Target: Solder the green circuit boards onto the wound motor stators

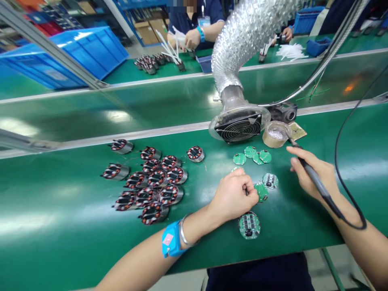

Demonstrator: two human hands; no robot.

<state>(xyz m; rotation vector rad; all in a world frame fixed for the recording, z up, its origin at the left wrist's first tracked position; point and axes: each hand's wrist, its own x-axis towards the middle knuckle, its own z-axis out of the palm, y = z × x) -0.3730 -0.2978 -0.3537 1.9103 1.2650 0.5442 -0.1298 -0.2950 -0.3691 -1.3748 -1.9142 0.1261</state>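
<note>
My right hand (318, 171) is closed around a soldering iron (315, 178), whose tip points into a small round tub (276, 135) of silvery material. Bent into a pinch, my left hand (235, 194) has its fingertips on the left edge of a round green circuit board (262, 193). Just right of that lies another board (270, 181), component side up. A board with rows of black parts (249, 225) sits closer to me, below the left hand. Several plain green boards (258, 157) lie beyond my hands.
Several motor stators (157, 178) with copper windings stand at left. A fan-fronted extractor (241, 127) on a silver duct (242, 44) hangs ahead. The iron's black cable (341, 161) loops at right. Across the partition, a person's hands (192, 39) work near white strips and a blue crate (69, 56).
</note>
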